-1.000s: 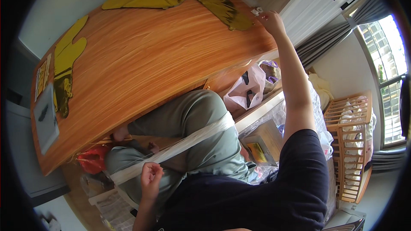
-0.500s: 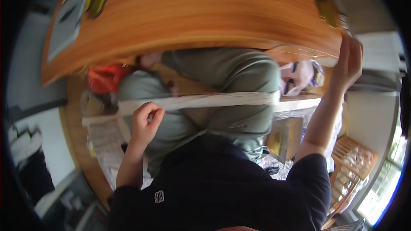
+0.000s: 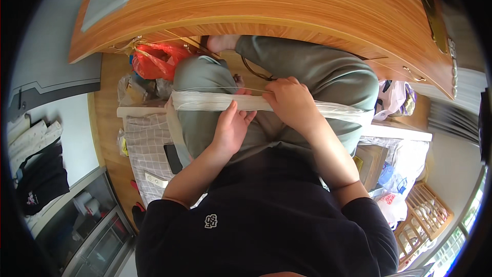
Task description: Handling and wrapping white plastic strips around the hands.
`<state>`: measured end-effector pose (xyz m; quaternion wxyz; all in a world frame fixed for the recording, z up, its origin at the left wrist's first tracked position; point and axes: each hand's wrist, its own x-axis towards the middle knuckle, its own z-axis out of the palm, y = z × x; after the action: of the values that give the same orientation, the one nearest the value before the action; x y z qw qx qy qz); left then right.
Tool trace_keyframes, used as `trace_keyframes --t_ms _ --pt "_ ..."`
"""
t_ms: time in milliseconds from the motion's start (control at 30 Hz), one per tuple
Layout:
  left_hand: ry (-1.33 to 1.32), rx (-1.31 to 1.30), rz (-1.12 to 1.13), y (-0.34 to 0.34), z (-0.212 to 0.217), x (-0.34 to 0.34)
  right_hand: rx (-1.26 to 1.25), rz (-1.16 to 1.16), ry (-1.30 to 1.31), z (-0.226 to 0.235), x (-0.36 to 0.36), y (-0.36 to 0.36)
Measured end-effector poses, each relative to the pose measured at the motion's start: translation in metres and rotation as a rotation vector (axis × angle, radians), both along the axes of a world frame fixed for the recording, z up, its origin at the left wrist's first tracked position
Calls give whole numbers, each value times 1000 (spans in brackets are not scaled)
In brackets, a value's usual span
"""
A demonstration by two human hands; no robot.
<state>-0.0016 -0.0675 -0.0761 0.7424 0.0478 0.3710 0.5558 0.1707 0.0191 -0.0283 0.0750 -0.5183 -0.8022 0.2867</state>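
Note:
A skein of white thread [image 3: 210,100] is stretched in a flat band around both my bent knees, over grey-green trousers [image 3: 328,66]. My right hand [image 3: 292,100] is over the middle of the band, fingers pinched together. From it a fine single strand [image 3: 236,88] runs left toward my left knee, just beyond the band. Close beside, on the near edge of the band, my left hand [image 3: 233,131] has its thumb raised and its fingers apart. Whether its fingertips touch the band I cannot tell.
A wooden desk [image 3: 287,0] with drawers lies just beyond my knees. A red plastic bag [image 3: 159,61] sits on the floor at the left, a pale pink bag [image 3: 392,97] at the right. Behind me is a bed with a checked cover [image 3: 146,141]; a wooden rack [image 3: 423,215] stands right.
My right hand has come from far out at the right, by the desk's edge, in to the middle of the skein. The left hand has moved rightward and its curled fingers have spread.

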Motion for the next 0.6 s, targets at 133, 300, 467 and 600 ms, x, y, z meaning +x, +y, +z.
trace_keyframes --t_ms 133,300,467,600 --pt "4 -79 38 4 -3 -4 -223 16 144 -3 -4 8" --pt "15 -138 -5 1 -9 -10 -230 -50 193 19 5 15" --pt "-62 -117 -103 -3 -2 -23 -475 23 169 75 60 43" --pt "-24 -193 -303 1 8 -33 -690 74 631 118 108 49"
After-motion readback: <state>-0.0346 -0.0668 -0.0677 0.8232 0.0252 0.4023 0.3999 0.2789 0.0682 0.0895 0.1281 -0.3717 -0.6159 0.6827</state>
